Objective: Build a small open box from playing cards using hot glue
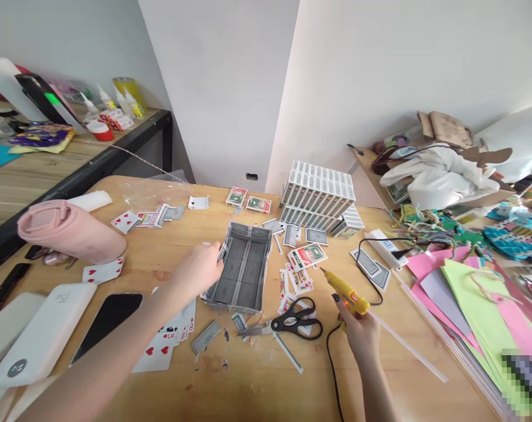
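Observation:
My left hand [203, 266] is closed at the left wall of an open box made of playing cards [244, 258], its fingertips pinching the edge there. The box stands on the table with dark card backs lining the inside. In my right hand [362, 328] is a yellow hot glue gun [343, 290], its nozzle pointing up and left, a clear glue stick [409, 349] trailing out behind. Black-handled scissors [287, 323] lie between my hands, below the box. A card pack [307, 256] and loose face cards [299, 280] sit between box and glue gun.
Behind the box rises a stack of card packs [317, 190]. To the left are a pink roll [72, 228], a black phone [110, 322] and a white power bank [44, 334]. A power strip [384, 247] and coloured paper [472, 316] lie right. The gun's cord [331, 363] crosses the table.

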Tool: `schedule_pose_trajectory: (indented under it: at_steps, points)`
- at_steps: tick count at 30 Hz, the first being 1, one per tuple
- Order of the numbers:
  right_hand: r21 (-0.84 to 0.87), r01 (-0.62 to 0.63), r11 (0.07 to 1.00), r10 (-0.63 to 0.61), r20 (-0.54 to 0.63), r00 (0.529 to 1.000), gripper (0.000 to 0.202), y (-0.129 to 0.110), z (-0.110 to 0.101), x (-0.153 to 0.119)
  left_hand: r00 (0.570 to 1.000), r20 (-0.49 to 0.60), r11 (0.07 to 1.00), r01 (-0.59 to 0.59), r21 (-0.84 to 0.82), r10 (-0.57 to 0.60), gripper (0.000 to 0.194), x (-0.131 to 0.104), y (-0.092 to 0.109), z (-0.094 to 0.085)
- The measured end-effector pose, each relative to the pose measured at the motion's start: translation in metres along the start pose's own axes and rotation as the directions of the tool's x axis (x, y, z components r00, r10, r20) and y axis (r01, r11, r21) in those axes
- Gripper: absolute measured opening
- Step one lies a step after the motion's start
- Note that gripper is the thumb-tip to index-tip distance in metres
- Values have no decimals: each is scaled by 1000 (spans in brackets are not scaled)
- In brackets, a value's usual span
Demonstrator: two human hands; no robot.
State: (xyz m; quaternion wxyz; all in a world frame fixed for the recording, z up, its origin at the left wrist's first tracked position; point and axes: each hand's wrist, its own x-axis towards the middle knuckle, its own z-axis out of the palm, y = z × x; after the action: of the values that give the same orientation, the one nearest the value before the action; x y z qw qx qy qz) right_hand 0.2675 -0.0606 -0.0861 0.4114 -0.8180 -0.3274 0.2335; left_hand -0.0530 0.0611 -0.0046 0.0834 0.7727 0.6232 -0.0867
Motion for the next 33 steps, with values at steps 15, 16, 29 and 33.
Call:
schedule_pose_trajectory:
  at_steps: [15, 16, 29, 33]
  points:
    - [121, 176, 977, -205, 302, 931, 36, -91, 15, -2, 955, -149, 920, -289, -265, 257, 31, 73, -19, -20]
    - [113, 227, 967, -253, 352, 901, 34, -103, 20, -3, 955, -142, 920, -290, -262, 261, 32, 76, -17, -19]
    - [-271, 751, 601, -485, 623, 613, 25, -202, 103, 7, 947, -176, 851, -319, -417, 269, 37, 74, -29, -5]
    - [-391, 770, 504, -454, 638, 622, 29, -204, 112, 5, 947, -182, 813, -321, -485, 266, 36, 78, -33, 0]
